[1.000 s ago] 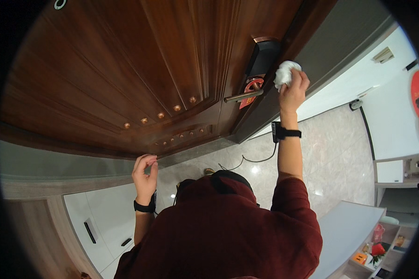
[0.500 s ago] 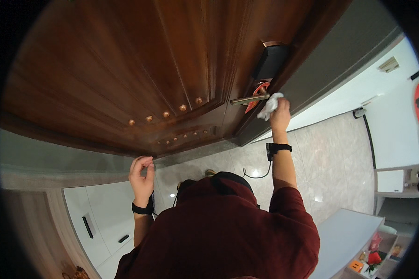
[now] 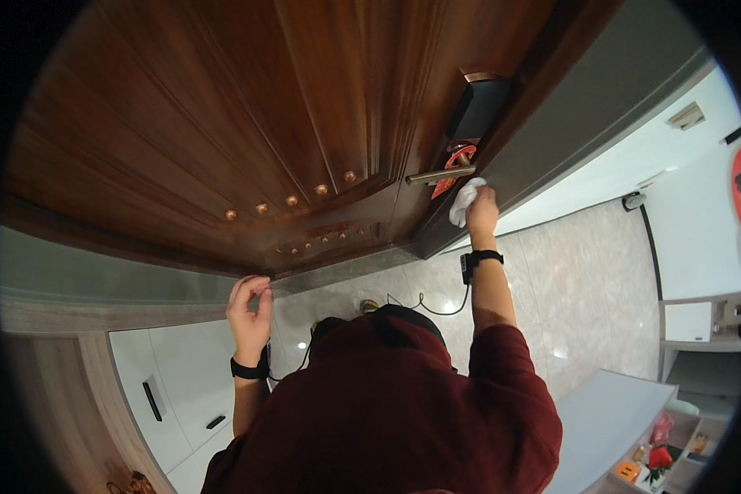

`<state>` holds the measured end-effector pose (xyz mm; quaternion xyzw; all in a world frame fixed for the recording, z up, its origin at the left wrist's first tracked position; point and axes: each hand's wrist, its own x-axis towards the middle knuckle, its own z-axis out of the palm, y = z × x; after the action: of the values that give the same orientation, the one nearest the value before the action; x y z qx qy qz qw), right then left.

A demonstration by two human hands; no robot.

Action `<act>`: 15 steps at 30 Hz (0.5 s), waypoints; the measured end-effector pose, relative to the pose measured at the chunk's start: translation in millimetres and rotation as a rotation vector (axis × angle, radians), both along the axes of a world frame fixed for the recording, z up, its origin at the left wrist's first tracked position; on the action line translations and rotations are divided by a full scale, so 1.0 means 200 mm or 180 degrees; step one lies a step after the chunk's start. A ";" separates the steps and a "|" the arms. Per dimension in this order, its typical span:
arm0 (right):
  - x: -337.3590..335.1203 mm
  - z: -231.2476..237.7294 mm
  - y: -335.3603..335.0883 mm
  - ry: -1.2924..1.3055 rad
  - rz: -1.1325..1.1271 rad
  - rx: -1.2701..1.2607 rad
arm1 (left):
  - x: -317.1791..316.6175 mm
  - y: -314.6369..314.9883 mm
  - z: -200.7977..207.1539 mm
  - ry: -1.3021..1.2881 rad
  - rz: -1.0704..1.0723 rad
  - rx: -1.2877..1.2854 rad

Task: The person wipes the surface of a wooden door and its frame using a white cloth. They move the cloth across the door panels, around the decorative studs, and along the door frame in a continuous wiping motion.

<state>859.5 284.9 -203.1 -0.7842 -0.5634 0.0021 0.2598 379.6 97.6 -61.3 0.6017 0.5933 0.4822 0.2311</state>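
Note:
My right hand (image 3: pixel 482 212) grips a crumpled white cloth (image 3: pixel 463 202) against the dark grey door frame (image 3: pixel 543 136), just below the door handle (image 3: pixel 440 175). A red tag (image 3: pixel 446 184) hangs from the handle, under a black lock panel (image 3: pixel 477 109). The brown wooden door (image 3: pixel 305 107) fills the upper part of the view. On the left, my left hand (image 3: pixel 249 314) is raised near the door's lower edge. Its fingers are loosely bent, the thumb stands apart, and nothing shows in it. Whether its fingertips touch anything, I cannot tell.
White cabinets (image 3: pixel 173 387) with black handles stand at lower left. Grey tiles cover the floor (image 3: pixel 584 280). A white-topped unit (image 3: pixel 609 412), with small items on open shelves beside it, is at lower right. Cables run from both black wristbands.
My right hand and the cloth have moved down and slightly left along the door frame, away from the handle. My left hand has hardly moved.

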 end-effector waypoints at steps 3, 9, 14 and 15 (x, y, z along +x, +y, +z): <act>0.02 0.21 -0.04 -0.0247 0.0290 0.1224 | -0.01 -0.01 0.00 -0.0117 0.0044 -0.0127; -0.14 0.22 0.12 0.0027 0.0162 0.1219 | 0.01 -0.04 -0.02 -0.0078 0.0043 -0.0141; -0.09 0.02 0.13 0.0122 0.0023 0.0162 | -0.01 -0.05 -0.03 -0.0005 0.0046 -0.0120; -0.05 0.02 0.12 -0.0006 0.0184 -0.0041 | -0.01 -0.04 -0.03 -0.0046 0.0036 -0.0121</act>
<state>849.0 308.3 -198.6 -0.7693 -0.5861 0.0125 0.2541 377.8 89.5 -66.9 0.5904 0.6041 0.4765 0.2440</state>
